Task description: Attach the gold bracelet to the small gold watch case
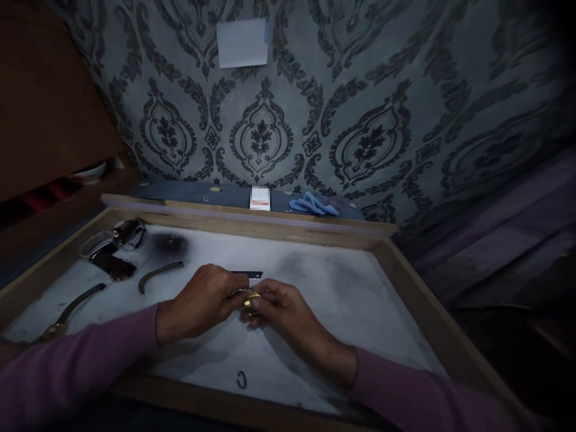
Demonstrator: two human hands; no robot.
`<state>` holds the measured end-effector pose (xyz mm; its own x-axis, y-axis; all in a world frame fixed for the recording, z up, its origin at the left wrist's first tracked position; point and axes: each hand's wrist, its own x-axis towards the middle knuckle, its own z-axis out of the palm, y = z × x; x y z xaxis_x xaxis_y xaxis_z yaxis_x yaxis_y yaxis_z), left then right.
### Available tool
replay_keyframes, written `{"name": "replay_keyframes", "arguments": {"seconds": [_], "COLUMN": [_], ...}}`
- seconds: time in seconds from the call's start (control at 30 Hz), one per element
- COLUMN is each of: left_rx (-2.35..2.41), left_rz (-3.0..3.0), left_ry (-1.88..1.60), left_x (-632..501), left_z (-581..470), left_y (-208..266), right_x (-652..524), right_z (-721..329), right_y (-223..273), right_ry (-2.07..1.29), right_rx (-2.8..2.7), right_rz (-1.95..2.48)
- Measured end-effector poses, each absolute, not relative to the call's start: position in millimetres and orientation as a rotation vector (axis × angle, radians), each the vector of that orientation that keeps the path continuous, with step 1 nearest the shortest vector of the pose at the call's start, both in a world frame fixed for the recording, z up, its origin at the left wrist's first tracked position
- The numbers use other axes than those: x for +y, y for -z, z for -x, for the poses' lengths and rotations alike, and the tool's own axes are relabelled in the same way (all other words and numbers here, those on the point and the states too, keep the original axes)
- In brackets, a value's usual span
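In front of me, above the white tray surface, my right hand [276,306] holds a small shiny gold watch [252,303] between thumb and fingers. From the other side my left hand [209,300] pinches at the watch's upper left edge, where a thin metallic bit shows. Its fingertips are partly hidden, so I cannot tell whether a tool is in them. Just behind the hands lies a dark flat blade-like strip [254,275] with a hole near its end. Nearer to me a small dark open loop [242,379] rests on the surface.
A wooden-rimmed tray [306,228] surrounds the work. On its left lie a curved dark strap [157,275], another strap with a gold piece [74,309], and a dark shiny object [112,264]. Behind the rim are a phone-like screen [260,198] and a blue cloth [314,204].
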<state>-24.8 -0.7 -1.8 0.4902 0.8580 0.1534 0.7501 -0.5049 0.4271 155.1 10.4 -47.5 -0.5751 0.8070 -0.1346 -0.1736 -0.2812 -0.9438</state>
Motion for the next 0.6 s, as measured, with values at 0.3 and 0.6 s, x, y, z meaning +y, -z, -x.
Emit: {"name": "replay_keyframes", "arguments": {"seconds": [0.3, 0.6], "left_rx": [1.327, 1.299], "left_rz": [-2.436, -2.337], "left_ry": [-0.506, -0.558], "left_x": [1.0, 1.5], "left_z": [24.6, 23.4], "left_y": [0.9, 3.6], "right_x": [10.2, 9.8], "right_z": [-154.0, -154.7], "right_y": [47.9, 49.5], "right_ry": [-1.916, -1.916], "right_rx": [-1.290, -1.288], "right_rz": [0.852, 0.843]}}
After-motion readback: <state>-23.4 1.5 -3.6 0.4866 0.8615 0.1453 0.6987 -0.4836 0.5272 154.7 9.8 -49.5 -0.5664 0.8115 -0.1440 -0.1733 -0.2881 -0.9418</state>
